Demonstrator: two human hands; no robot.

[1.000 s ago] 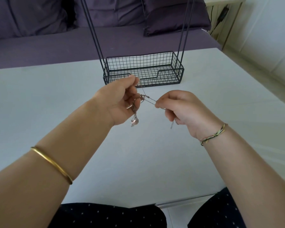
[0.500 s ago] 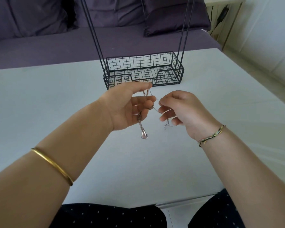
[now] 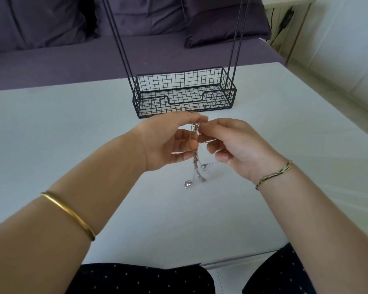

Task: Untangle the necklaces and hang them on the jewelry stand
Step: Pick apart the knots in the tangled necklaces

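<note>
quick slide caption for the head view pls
Left hand and right hand pinch tangled necklaces over the white table, before the wire jewelry stand.

Both forearms are stretched forward from the bottom corners and angled in toward each other, so the hands are brought almost together out in front. The left hand is turned palm-inward, with one digit laid straight across the top and the rest curled in underneath. The right hand is held just beside it, fingers bent back toward the left one. The necklaces are pinched up top between the fingertips of both hands, pretty much at the same spot. Whether the two hands are actually touching can't really be made out. Both wrists are kept fairly straight and lifted.
</note>
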